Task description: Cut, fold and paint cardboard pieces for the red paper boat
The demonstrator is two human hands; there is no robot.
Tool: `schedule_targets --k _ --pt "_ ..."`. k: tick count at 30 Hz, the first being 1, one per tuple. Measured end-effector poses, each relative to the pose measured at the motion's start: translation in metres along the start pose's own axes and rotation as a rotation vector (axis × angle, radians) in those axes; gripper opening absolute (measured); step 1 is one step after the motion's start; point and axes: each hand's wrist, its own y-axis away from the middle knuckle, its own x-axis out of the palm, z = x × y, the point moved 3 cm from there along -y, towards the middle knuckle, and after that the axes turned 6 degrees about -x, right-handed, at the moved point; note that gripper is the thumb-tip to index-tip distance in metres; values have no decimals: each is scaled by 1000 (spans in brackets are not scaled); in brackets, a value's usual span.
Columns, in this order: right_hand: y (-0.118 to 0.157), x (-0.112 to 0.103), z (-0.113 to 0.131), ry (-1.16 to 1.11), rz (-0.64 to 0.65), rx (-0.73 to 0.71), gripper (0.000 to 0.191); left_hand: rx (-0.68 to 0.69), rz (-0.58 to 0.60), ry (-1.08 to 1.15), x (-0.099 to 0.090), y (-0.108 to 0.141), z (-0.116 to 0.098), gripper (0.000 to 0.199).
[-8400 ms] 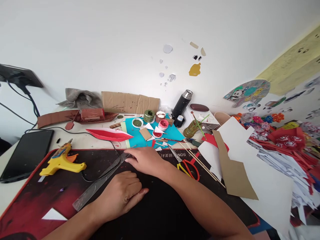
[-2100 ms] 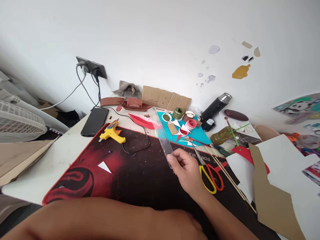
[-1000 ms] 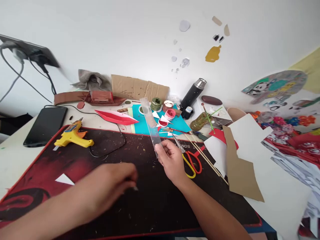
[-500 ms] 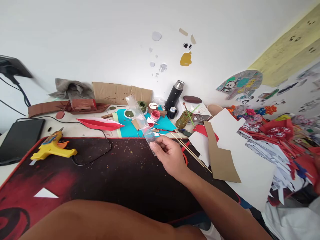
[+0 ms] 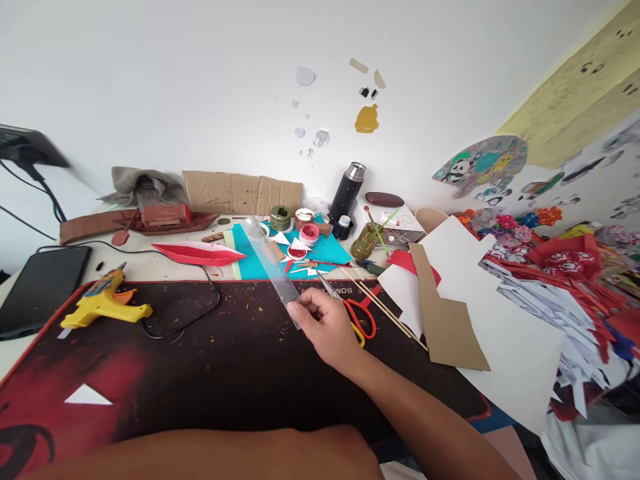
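Note:
My right hand (image 5: 326, 328) grips the near end of a clear plastic ruler (image 5: 273, 263) between thumb and fingers. The ruler slants up and away to the left, held above the dark mat. Just right of the hand, scissors (image 5: 360, 320) with orange and yellow handles lie on the mat, partly hidden by it. A stretch of bare skin crosses the bottom edge of the view, and my left hand itself does not show. Far to the left lies a small white paper triangle (image 5: 89, 395).
A yellow glue gun (image 5: 105, 303) with a black cord lies at left, near a red paper boat (image 5: 200, 253). Paint jars (image 5: 309, 233) stand on blue paper. Behind are a black thermos (image 5: 346, 193) and a brown model boat (image 5: 170, 220). Cardboard (image 5: 455, 333) and sticks (image 5: 385, 310) lie at right.
My right hand and the ruler have moved slightly left and nearer to me. More of the scissors now shows. The bare skin along the bottom has shifted lower.

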Motion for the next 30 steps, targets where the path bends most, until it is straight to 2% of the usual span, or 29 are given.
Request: schedule_targets --k 2,3,4,5,7,9,11,13,16,20,23,27,30 --pt "-1 -1 -8 3 -17 2 42 -69 -22 44 -29 25 12 14" --pt "-3 -1 -12 1 -30 4 44 -110 -46 82 -45 40 18 18" --pt "-4 -2 -16 -7 -44 8 45 -218 -114 212 -64 57 27 20" --pt "-7 -2 -20 -24 -56 15 46 -327 -210 330 -84 75 36 23" --pt "-14 -2 -26 -82 -72 31 48 -519 -482 557 -120 111 57 33" --pt "-22 2 -29 -151 -73 45 50 -597 -795 679 -150 141 76 47" --pt "-31 9 -30 -198 -66 52 51 -631 -992 775 -167 158 91 60" --pt "-38 19 -28 -213 -45 57 51 -614 -1115 854 -176 164 102 66" --pt "-44 36 -26 -190 11 54 49 -558 -1189 891 -180 163 109 63" --pt "-44 53 -30 -124 52 35 45 -561 -1173 824 -176 161 114 53" --pt "-41 59 -39 -76 87 47 40 -564 -1210 838 -169 166 120 50" --pt "-38 60 -46 -18 151 54 33 -570 -1213 806 -162 174 127 45" --pt "-38 55 -45 -64 197 49 32 -604 -1206 736 -159 178 128 41"
